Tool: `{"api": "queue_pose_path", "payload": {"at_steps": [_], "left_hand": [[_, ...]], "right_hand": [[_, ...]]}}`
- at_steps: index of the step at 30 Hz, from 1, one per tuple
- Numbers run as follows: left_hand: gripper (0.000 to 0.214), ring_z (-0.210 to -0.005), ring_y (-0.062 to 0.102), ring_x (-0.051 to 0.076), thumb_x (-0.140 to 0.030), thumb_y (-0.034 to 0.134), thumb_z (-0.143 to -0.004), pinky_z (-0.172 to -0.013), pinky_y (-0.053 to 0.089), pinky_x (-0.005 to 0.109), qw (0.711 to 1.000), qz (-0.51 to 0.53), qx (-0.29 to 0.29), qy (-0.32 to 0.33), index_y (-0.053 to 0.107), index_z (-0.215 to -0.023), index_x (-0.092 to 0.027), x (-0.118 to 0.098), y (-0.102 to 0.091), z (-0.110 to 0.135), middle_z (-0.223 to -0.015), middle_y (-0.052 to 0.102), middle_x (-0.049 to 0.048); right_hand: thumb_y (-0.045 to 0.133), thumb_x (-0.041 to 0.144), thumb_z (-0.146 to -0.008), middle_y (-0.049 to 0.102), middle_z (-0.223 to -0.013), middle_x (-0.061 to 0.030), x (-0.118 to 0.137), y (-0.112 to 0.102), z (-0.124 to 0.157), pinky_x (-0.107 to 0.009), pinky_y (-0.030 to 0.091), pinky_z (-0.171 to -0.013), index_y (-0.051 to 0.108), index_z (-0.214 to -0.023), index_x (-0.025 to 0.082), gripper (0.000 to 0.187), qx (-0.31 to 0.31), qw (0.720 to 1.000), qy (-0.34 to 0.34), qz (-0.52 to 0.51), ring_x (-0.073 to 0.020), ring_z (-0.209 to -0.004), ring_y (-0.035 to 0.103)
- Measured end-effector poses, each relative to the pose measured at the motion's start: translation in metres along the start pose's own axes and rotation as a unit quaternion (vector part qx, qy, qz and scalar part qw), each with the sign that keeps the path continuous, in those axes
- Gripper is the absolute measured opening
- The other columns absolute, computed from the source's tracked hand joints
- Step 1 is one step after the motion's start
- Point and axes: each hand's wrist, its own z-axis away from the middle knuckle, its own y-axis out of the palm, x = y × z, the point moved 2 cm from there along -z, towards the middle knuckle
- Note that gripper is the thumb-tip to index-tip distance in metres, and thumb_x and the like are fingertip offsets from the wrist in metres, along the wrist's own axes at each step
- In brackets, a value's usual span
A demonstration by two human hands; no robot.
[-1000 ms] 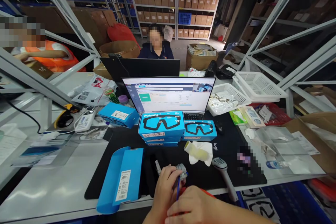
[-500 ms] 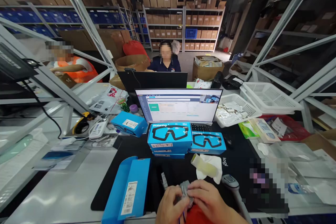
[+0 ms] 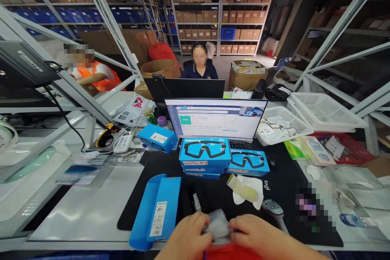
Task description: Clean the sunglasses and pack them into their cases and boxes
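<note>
Left hand (image 3: pixel 190 232): nearly closed, pinching grey wrap (image 3: pixel 218 224) | right hand (image 3: pixel 255 229): same, opposite edge, seemingly keeping it spread | wrap's place: between hands, near mat (image 3: pixel 289 187) front | scanner (image 3: pixel 273 208): right, handle nearward, probably for easy grabbing

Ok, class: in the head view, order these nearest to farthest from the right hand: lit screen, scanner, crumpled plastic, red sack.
1. Crumpled plastic: touching the right hand, on its left.
2. Scanner: right of that hand.
3. Lit screen: farther ahead.
4. Red sack: background, left.
</note>
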Motion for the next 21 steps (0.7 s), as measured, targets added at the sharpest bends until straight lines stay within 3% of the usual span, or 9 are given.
{"api": "queue_pose_path", "payload": {"at_steps": [2,4,8,12,14,17,19,21], "left_hand": [[0.016,-0.072,0.061,0.015,-0.007,0.054,-0.079,-0.060,0.045,0.022,1.000,-0.008,0.017,0.004,0.054,-0.076,-0.023,0.001,-0.004,-0.001,-0.092,0.065,0.0010],[0.023,-0.076,0.063,0.015,-0.002,0.047,-0.077,-0.063,0.048,0.021,0.997,0.061,0.004,-0.041,0.053,-0.083,-0.023,0.000,-0.005,-0.002,-0.097,0.065,0.0026],[0.029,-0.097,0.066,0.018,-0.001,0.041,-0.077,-0.079,0.054,0.025,0.966,0.199,-0.106,-0.130,0.051,-0.092,-0.024,-0.009,0.003,0.001,-0.109,0.063,0.0073],[0.027,-0.101,0.066,0.021,-0.002,0.047,-0.078,-0.082,0.057,0.030,0.942,0.237,-0.156,-0.179,0.053,-0.092,-0.024,-0.012,0.016,0.010,-0.109,0.063,0.0081],[0.025,-0.098,0.067,0.021,-0.002,0.049,-0.078,-0.074,0.058,0.028,0.928,0.262,-0.161,-0.210,0.054,-0.089,-0.024,-0.010,0.022,0.013,-0.110,0.063,0.0085],[0.018,-0.093,0.068,0.020,-0.005,0.051,-0.080,-0.062,0.056,0.023,0.903,0.297,-0.177,-0.254,0.052,-0.083,-0.023,-0.006,0.027,0.017,-0.109,0.061,0.0084],[0.014,-0.100,0.068,0.022,-0.009,0.053,-0.083,-0.072,0.059,0.028,0.901,0.305,-0.177,-0.253,0.051,-0.080,-0.023,-0.006,0.026,0.016,-0.114,0.059,0.0095],[0.012,-0.120,0.060,0.028,-0.012,0.056,-0.081,-0.094,0.055,0.042,0.917,0.290,-0.150,-0.229,0.050,-0.079,-0.022,-0.011,0.021,0.013,-0.130,0.052,0.0124]], "right_hand": [[0.053,0.018,-0.098,0.070,-0.110,-0.0041,-0.005,-0.004,0.001,-0.028,0.051,-0.086,0.066,-0.103,0.025,0.016,0.008,1.000,0.009,0.009,-0.0199,-0.096,0.066],[0.047,0.010,-0.097,0.067,-0.118,-0.0071,-0.007,-0.009,-0.002,-0.029,0.052,-0.092,0.061,-0.108,0.022,0.021,-0.020,0.999,0.038,-0.019,-0.0196,-0.103,0.065],[0.043,0.004,-0.093,0.060,-0.132,-0.0137,-0.003,-0.015,-0.010,-0.031,0.053,-0.096,0.055,-0.119,0.021,0.034,-0.081,0.992,0.056,-0.076,-0.0189,-0.111,0.064],[0.051,0.003,-0.084,0.054,-0.141,-0.0134,0.004,-0.011,-0.013,-0.039,0.052,-0.100,0.059,-0.127,0.026,0.050,-0.075,0.997,0.002,-0.014,-0.0249,-0.122,0.060],[0.051,0.003,-0.084,0.060,-0.135,-0.0116,0.001,-0.007,-0.013,-0.036,0.055,-0.093,0.065,-0.121,0.027,0.046,-0.118,0.993,-0.023,0.000,-0.0243,-0.116,0.064],[0.054,0.006,-0.088,0.071,-0.115,-0.0103,-0.005,-0.004,-0.012,-0.029,0.058,-0.081,0.070,-0.107,0.024,0.030,-0.230,0.972,-0.037,-0.007,-0.0206,-0.099,0.070],[0.057,0.008,-0.090,0.073,-0.106,-0.0101,-0.007,-0.005,-0.014,-0.028,0.059,-0.076,0.072,-0.100,0.022,0.022,-0.276,0.960,-0.034,-0.003,-0.0198,-0.091,0.071],[0.056,0.008,-0.090,0.072,-0.106,-0.0106,-0.005,-0.008,-0.020,-0.027,0.058,-0.069,0.073,-0.095,0.021,0.022,-0.296,0.955,-0.022,-0.004,-0.0173,-0.081,0.069]]}}
